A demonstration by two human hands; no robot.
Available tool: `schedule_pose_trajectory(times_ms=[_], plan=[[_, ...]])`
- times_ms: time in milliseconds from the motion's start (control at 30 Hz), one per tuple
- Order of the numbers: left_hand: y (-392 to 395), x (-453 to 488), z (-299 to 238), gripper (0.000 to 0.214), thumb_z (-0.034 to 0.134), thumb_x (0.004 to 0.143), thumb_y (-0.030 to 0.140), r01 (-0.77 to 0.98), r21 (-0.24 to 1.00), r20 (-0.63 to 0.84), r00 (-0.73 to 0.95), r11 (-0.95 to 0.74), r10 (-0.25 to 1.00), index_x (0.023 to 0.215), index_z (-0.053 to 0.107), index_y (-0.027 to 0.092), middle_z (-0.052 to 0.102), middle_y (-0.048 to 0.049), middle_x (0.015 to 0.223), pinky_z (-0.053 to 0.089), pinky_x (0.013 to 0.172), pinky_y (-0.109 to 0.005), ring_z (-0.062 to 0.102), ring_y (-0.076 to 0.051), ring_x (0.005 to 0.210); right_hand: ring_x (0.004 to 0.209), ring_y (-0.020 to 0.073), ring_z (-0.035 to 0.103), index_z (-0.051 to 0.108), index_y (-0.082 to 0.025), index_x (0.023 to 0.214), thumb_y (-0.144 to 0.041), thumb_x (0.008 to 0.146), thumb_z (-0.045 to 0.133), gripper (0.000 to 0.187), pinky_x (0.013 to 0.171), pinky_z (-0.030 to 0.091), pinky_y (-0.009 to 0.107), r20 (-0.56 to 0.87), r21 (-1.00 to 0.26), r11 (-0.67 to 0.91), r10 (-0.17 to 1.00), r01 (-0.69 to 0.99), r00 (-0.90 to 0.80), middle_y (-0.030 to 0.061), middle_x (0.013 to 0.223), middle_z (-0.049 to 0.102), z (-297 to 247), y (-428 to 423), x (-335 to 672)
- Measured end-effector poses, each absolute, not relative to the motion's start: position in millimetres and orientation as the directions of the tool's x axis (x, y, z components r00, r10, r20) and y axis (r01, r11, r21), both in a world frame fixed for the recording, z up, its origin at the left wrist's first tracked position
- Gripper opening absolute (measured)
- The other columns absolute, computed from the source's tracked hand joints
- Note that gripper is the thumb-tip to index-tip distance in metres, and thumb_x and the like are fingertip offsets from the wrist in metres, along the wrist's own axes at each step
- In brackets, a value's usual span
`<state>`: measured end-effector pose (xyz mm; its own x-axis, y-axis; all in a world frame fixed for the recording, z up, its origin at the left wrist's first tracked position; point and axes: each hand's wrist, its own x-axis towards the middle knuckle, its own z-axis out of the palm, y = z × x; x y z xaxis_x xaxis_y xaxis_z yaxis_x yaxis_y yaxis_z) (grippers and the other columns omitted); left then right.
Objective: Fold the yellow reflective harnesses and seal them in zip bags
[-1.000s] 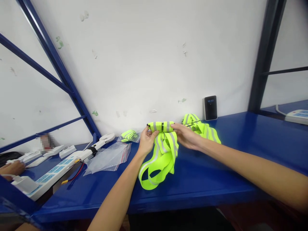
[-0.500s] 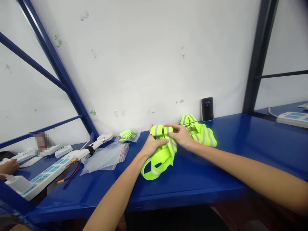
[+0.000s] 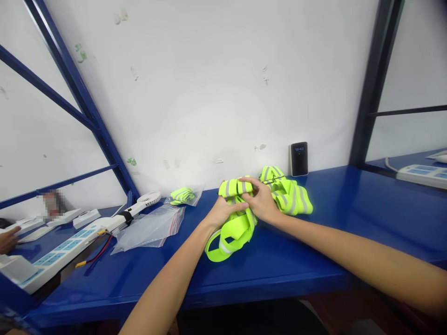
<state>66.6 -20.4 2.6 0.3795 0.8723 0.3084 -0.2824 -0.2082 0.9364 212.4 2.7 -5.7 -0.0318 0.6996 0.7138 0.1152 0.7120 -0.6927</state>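
A bright yellow-green reflective strap [image 3: 234, 229] with grey stripes is bunched between my two hands over the blue table. My left hand [image 3: 223, 211] is closed on its left side, thumb across the front. From the right, my right hand [image 3: 261, 199] pinches the folded upper part, fingers over the top and thumb near my left thumb. A loose loop of the strap hangs toward the table's front. Right behind my right hand lies a second heap of the same reflective strap [image 3: 293, 197]. My palms hide part of the held bundle.
Clear zip bags [image 3: 150, 228] lie left of my hands, with a bagged folded strap [image 3: 182, 195] behind them. Further left are a white handheld fan [image 3: 149, 199], a long power strip [image 3: 64, 251] and a red-black cable [image 3: 101, 249]. A black device [image 3: 299, 159] leans against the wall. Another person's hand [image 3: 9, 239] shows far left.
My right hand has shifted slightly, its thumb coming down closer to my left thumb on the strap. Both hands keep hold. The other person's hand has moved a little left.
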Motion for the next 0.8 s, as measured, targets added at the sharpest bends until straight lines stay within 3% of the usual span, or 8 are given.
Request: schedule_pose_trajectory(times_ms=[100, 200, 367, 533, 667, 800], plan=[[-17, 71, 1, 0.066, 0.083, 0.061, 0.018, -0.275, 0.943, 0.292, 0.408, -0.189, 0.865, 0.121, 0.057, 0.018, 0.061, -0.0122, 0.125, 0.045, 0.098, -0.039, 0.059, -0.027, 0.113, 0.097, 0.0232, 0.063, 0.063, -0.020, 0.110, -0.009, 0.068, 0.050, 0.045, 0.085, 0.051, 0.036, 0.734, -0.673, 0.722, 0.678, 0.160, 0.024, 0.0066, 0.107, 0.066, -10, 3, 209], [-10, 68, -3, 0.064, 0.083, 0.061, 0.019, -0.203, 0.967, 0.224, 0.385, -0.155, 0.895, 0.120, 0.058, 0.016, 0.064, -0.0137, 0.120, 0.048, 0.092, -0.042, 0.063, -0.029, 0.106, 0.095, 0.0224, 0.063, 0.062, -0.019, 0.108, -0.007, 0.067, 0.048, 0.046, 0.085, 0.050, 0.036, 0.717, -0.694, 0.708, 0.696, 0.128, 0.036, 0.0065, 0.106, 0.066, -9, 1, 208], [-2, 54, -9, 0.058, 0.083, 0.059, 0.019, -0.068, 0.986, 0.167, 0.298, -0.154, 0.940, 0.113, 0.062, 0.014, 0.068, -0.0128, 0.110, 0.048, 0.090, -0.043, 0.065, -0.029, 0.098, 0.094, 0.0218, 0.062, 0.060, -0.018, 0.113, -0.013, 0.071, 0.056, 0.043, 0.084, 0.050, 0.035, 0.624, -0.773, 0.634, 0.757, -0.012, -0.196, 0.0062, 0.105, 0.066, 3, -8, 215], [-1, 45, -8, 0.061, 0.084, 0.056, 0.019, -0.067, 0.987, 0.160, 0.287, -0.147, 0.945, 0.113, 0.063, 0.015, 0.069, -0.0118, 0.110, 0.046, 0.094, -0.044, 0.064, -0.030, 0.102, 0.080, 0.0193, 0.060, 0.061, -0.016, 0.111, -0.028, 0.076, 0.064, 0.037, 0.073, 0.050, 0.034, 0.577, -0.793, 0.607, 0.772, 0.042, -0.266, 0.0058, 0.098, 0.065, 10, -10, 219], [-5, 45, -5, 0.057, 0.086, 0.052, 0.021, -0.125, 0.986, 0.135, 0.252, -0.106, 0.958, 0.105, 0.066, 0.013, 0.070, -0.0122, 0.108, 0.047, 0.093, -0.044, 0.065, -0.030, 0.102, 0.073, 0.0170, 0.055, 0.059, -0.018, 0.111, -0.022, 0.076, 0.063, 0.036, 0.067, 0.048, 0.032, 0.666, -0.704, 0.703, 0.703, 0.101, -0.250, 0.0044, 0.095, 0.063, 8, -2, 222], [-9, 46, -5, 0.055, 0.086, 0.054, 0.021, -0.206, 0.976, 0.121, 0.253, -0.069, 0.960, 0.105, 0.068, 0.015, 0.071, -0.0103, 0.106, 0.048, 0.091, -0.042, 0.066, -0.027, 0.097, 0.090, 0.0208, 0.058, 0.055, -0.020, 0.118, -0.019, 0.078, 0.061, 0.041, 0.082, 0.049, 0.036, 0.791, -0.546, 0.827, 0.562, 0.136, -0.241, 0.0062, 0.109, 0.061, 6, 0, 223]])
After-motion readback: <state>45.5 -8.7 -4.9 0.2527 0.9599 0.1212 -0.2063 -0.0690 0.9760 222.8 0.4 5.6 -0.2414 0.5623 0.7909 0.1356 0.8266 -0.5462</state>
